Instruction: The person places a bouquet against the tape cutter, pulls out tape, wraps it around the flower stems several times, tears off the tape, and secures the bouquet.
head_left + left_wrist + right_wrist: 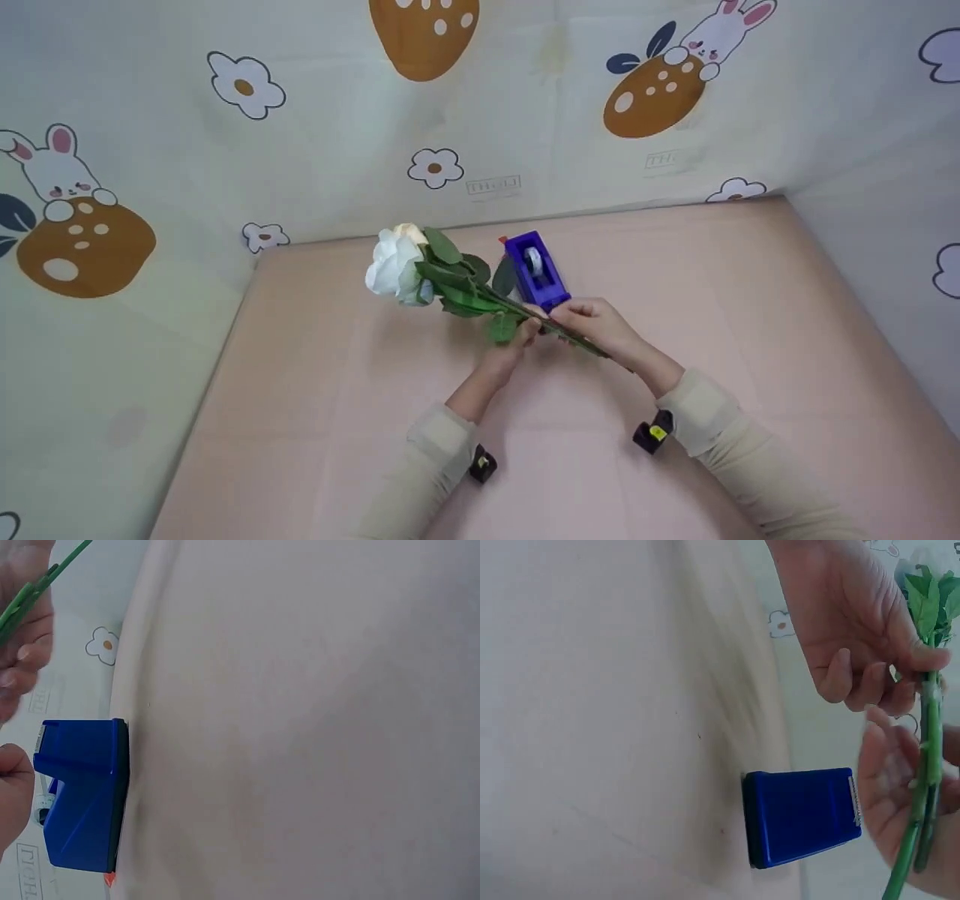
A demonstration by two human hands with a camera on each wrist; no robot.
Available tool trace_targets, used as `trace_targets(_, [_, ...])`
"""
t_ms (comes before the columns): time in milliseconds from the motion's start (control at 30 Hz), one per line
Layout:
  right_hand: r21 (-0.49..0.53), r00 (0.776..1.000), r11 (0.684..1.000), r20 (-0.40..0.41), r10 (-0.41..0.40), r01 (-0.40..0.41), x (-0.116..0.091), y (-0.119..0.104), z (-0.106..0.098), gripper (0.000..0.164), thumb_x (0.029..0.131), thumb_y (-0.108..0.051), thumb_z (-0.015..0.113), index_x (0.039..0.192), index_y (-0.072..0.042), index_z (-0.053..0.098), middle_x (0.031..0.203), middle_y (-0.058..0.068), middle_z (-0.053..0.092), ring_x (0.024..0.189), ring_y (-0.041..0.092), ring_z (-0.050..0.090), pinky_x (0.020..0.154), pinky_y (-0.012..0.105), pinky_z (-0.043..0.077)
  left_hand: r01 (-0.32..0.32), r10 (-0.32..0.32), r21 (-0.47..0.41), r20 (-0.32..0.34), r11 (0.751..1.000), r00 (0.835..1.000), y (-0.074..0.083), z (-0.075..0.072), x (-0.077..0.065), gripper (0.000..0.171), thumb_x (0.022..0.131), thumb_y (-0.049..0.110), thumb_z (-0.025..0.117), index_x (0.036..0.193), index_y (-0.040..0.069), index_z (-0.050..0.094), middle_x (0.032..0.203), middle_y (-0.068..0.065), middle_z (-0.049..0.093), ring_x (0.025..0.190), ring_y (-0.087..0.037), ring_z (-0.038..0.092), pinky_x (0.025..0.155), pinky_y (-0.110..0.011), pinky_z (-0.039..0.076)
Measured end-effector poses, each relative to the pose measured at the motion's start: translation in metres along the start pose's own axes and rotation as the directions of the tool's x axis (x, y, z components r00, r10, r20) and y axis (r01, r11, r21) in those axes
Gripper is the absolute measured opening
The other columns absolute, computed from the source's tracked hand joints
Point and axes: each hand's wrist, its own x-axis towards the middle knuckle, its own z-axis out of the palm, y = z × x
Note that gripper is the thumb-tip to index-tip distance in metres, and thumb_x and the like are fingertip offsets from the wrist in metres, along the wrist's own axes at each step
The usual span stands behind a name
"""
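Note:
A bunch of artificial roses point(395, 264), pale in colour with green leaves, lies slanted across the head view with its blooms to the left. My left hand point(517, 341) grips the stems below the leaves, its thumb pressed along them in the right wrist view. Lower down, my right hand point(604, 326) holds the stems between fingers and thumb. Its curled fingers also show behind the stems point(932, 742) in the right wrist view. Shiny clear tape point(931, 686) shows on the stems by the left thumb. Just beyond both hands stands a blue tape dispenser point(537, 270), its toothed edge towards them.
The dispenser carries a tape roll point(533, 261) and stands on a pale pink tabletop point(337, 420). Behind the table hangs a cloth backdrop point(330, 150) printed with rabbits and flowers. A small red piece point(503, 240) shows at the dispenser's far corner.

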Motion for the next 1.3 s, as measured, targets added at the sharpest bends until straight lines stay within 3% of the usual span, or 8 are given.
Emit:
trace_targets(100, [-0.286,0.981,0.948,-0.093,-0.171,0.138,-0.004,-0.002,0.013,0.024,0.09,-0.017,0.058,0.096,0.006,0.061,0.077,0.01,0.064,0.061,0.015,0.056,0.055,0.025,0.047,0.023,-0.023,-0.004,-0.033,1.0,0.999,0.0,-0.001,0.0,0.062,0.078,0.053,0.05,0.092,-0.007,0.055,0.067,0.003,0.04,0.062,-0.007,0.035,0.06,-0.021,0.031])
trace_targets(267, [-0.762,0.882,0.606,-0.1,-0.46,0.23,-0.007,0.0,0.034,0.012,0.092,-0.01,0.053,0.091,0.002,0.051,0.075,0.012,0.059,0.06,0.02,0.057,0.051,0.029,0.046,0.074,-0.076,-0.046,-0.05,0.996,0.996,-0.001,0.001,0.001,0.047,0.079,0.051,0.05,0.088,0.006,0.055,0.068,0.0,0.039,0.062,-0.008,0.034,0.06,-0.021,0.031])
trace_targets(333, [-0.814,0.868,0.54,-0.096,-0.487,0.213,-0.007,0.003,0.037,0.01,0.093,-0.008,0.052,0.093,0.002,0.049,0.076,0.012,0.058,0.061,0.02,0.056,0.052,0.031,0.046,0.092,-0.095,-0.044,-0.058,0.995,0.994,-0.001,0.002,0.0,0.045,0.079,0.051,0.051,0.087,0.007,0.054,0.068,0.001,0.039,0.063,-0.008,0.034,0.061,-0.021,0.031])
trace_targets(533, [-0.595,0.974,0.792,-0.066,-0.217,0.136,-0.004,0.0,0.029,0.018,0.096,-0.017,0.046,0.097,-0.001,0.054,0.077,0.013,0.059,0.067,0.017,0.052,0.06,0.029,0.043,0.129,-0.128,0.023,-0.053,0.991,0.99,-0.001,0.001,-0.002,0.049,0.079,0.053,0.05,0.088,0.006,0.054,0.068,0.004,0.039,0.065,-0.008,0.035,0.063,-0.023,0.031])
trace_targets(700, [-0.485,0.994,0.868,0.015,-0.111,0.105,-0.004,-0.002,0.022,0.027,0.097,-0.02,0.043,0.094,0.003,0.055,0.078,0.015,0.059,0.068,0.015,0.051,0.061,0.029,0.042,0.078,-0.078,-0.01,0.008,0.997,0.997,-0.002,-0.001,-0.001,0.047,0.084,0.043,0.047,0.092,-0.003,0.054,0.073,-0.001,0.041,0.067,-0.01,0.035,0.064,-0.023,0.031])
trace_targets(833, [-0.179,0.995,0.983,0.099,-0.014,0.032,-0.003,0.0,0.012,0.042,0.099,-0.031,0.038,0.104,0.008,0.053,0.084,0.014,0.06,0.074,0.015,0.056,0.07,0.034,0.047,0.064,-0.064,-0.002,0.025,0.998,0.998,-0.001,-0.003,-0.002,0.049,0.083,0.048,0.048,0.09,0.0,0.052,0.072,0.002,0.041,0.067,-0.012,0.036,0.063,-0.024,0.031])
trace_targets(1000, [-0.008,0.997,0.999,0.058,0.044,-0.044,-0.004,0.0,0.001,0.044,0.095,-0.033,0.047,0.11,0.007,0.057,0.094,0.004,0.063,0.087,0.014,0.055,0.082,0.035,0.044,0.054,-0.054,-0.016,0.002,0.998,0.999,0.001,-0.003,-0.002,0.042,0.087,0.039,0.051,0.09,-0.003,0.053,0.068,0.002,0.04,0.064,-0.01,0.036,0.06,-0.024,0.031])
trace_targets(1300, [-0.179,0.996,0.984,-0.084,0.009,-0.024,-0.01,-0.003,0.008,0.026,0.089,-0.018,0.06,0.096,0.007,0.065,0.08,-0.003,0.062,0.072,0.009,0.051,0.071,0.032,0.047,0.204,-0.204,-0.018,-0.015,0.979,0.979,-0.003,-0.01,0.003,0.014,0.093,0.004,0.048,0.099,-0.006,0.057,0.079,0.004,0.056,0.073,-0.012,0.049,0.065,-0.024,0.04])
